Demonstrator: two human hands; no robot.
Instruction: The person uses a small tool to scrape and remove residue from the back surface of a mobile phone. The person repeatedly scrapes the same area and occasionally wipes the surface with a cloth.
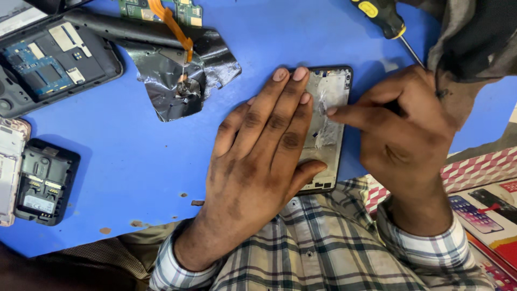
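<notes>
Blue table (134, 161) carries an opened phone frame (331, 102) near its front edge. The left hand (258, 161) presses flat on it, fingers together; the right hand (401, 129) pinches a screwdriver (385, 21), forefinger touching the frame's inside.

At four o'clock, past the blue tabletop (134, 161) edge, lies a flat package (484, 215) printed with pictures of phones on red and white, beside a strip of pink-and-white checks (474, 168). At nine o'clock a small black device (44, 180) carries a pale rectangular label (37, 203). At eleven o'clock, a corner of a pale, glossy screen (16, 13) shows.
</notes>
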